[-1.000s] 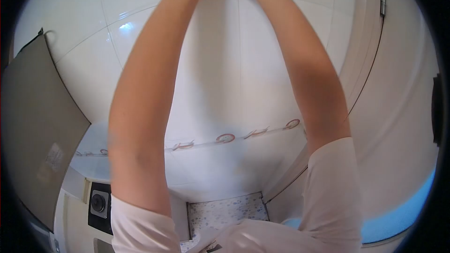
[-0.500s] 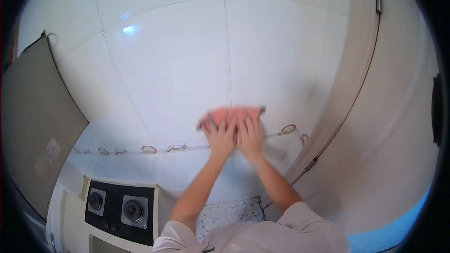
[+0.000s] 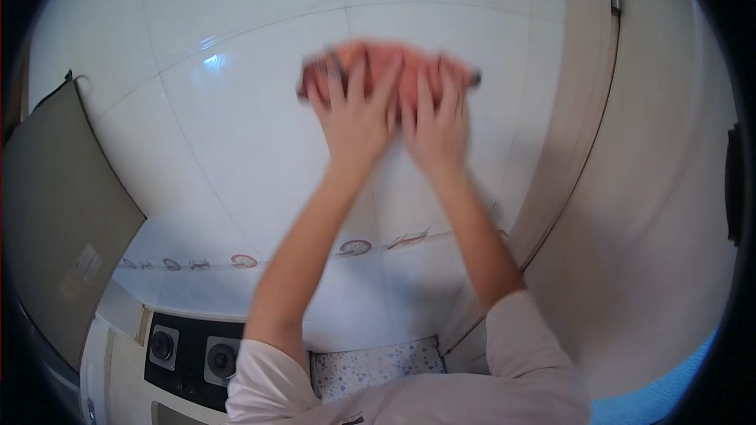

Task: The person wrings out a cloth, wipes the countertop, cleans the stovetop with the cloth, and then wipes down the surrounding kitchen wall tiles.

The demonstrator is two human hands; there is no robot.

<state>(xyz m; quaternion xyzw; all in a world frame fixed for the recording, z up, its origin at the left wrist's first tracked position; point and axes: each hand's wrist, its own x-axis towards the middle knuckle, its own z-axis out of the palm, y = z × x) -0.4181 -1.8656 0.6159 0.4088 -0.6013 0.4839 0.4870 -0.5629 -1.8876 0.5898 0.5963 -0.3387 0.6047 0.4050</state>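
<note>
A pinkish-orange cloth (image 3: pixel 378 59) with dark edging lies bunched against the white tiled wall (image 3: pixel 260 134). My left hand (image 3: pixel 356 122) holds the cloth's left part to the tiles, fingers spread over it. Close beside it, my right hand (image 3: pixel 437 122) presses the right part, with its fingers pointing up and bent into the fabric. Both arms reach upward. Motion blurs the cloth somewhat, and the palms' undersides are hidden.
Lower left is a black gas stove (image 3: pixel 189 362) on a counter. A grey panel (image 3: pixel 63 228) stands at the left, and a pale door (image 3: pixel 630 228) with its frame rises at the right. A decorated tile border (image 3: pixel 354 247) crosses the wall, above a speckled floor (image 3: pixel 378 366).
Both hands have slid the cloth up the wall, from just above the decorated border to near the upper tile joint. The arms are stretched out further, and the view has shifted slightly.
</note>
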